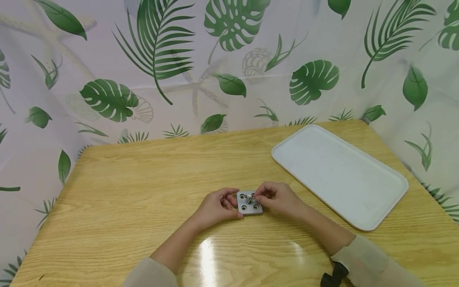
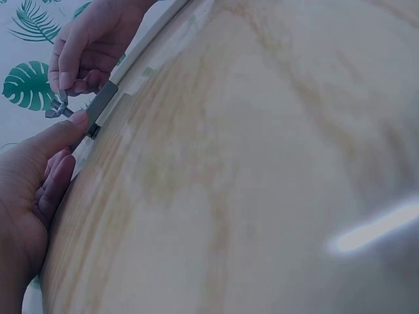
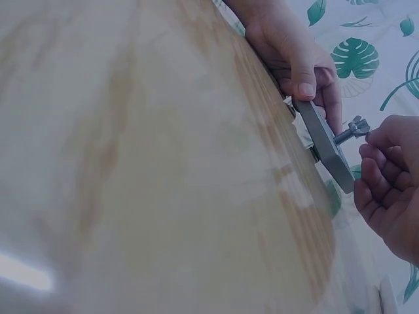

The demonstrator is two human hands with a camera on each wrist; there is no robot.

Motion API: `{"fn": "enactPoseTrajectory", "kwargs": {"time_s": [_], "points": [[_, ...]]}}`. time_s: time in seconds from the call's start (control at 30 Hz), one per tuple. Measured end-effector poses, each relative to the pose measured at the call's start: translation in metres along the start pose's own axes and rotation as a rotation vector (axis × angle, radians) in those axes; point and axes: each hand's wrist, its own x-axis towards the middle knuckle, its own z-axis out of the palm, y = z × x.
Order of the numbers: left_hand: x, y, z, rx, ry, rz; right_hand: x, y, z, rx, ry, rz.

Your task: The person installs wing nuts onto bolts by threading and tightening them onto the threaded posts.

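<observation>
A square grey metal plate with round holes near its corners lies on the wooden table, around the middle of the head view. From its centre rises a wing bolt; the right wrist view shows the threaded shank of this wing bolt standing out of the plate. My left hand grips the plate by its left side, thumb at the near edge. With thumb and fingertip, my right hand pinches one wing of the bolt. How deep the bolt sits is hidden.
A white rectangular tray lies at an angle on the right of the table. Behind the table hangs a leaf-patterned cloth. A black strap piece is at the right sleeve.
</observation>
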Motion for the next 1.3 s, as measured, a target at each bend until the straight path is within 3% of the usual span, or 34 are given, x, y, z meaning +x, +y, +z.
{"fn": "enactPoseTrajectory", "kwargs": {"time_s": [0.57, 0.77, 0.93, 1.0, 1.1, 1.3], "points": [[0.0, -0.002, 0.0, -0.008, 0.004, -0.012, 0.004, 0.003, 0.004, -0.036, 0.028, 0.098], [-0.001, 0.0, -0.001, -0.011, 0.004, -0.006, 0.007, -0.001, 0.006, -0.033, 0.025, 0.099], [-0.005, 0.012, -0.002, -0.01, -0.007, -0.016, 0.009, -0.002, 0.009, -0.016, 0.024, 0.077], [-0.005, 0.012, -0.002, -0.005, -0.009, -0.02, 0.009, -0.003, 0.009, -0.014, 0.023, 0.072], [0.0, 0.0, -0.001, -0.007, -0.01, -0.016, 0.009, -0.004, 0.009, -0.012, 0.021, 0.071], [0.001, -0.001, -0.001, -0.011, -0.005, -0.003, 0.006, -0.005, 0.007, -0.041, 0.02, 0.07]]}}
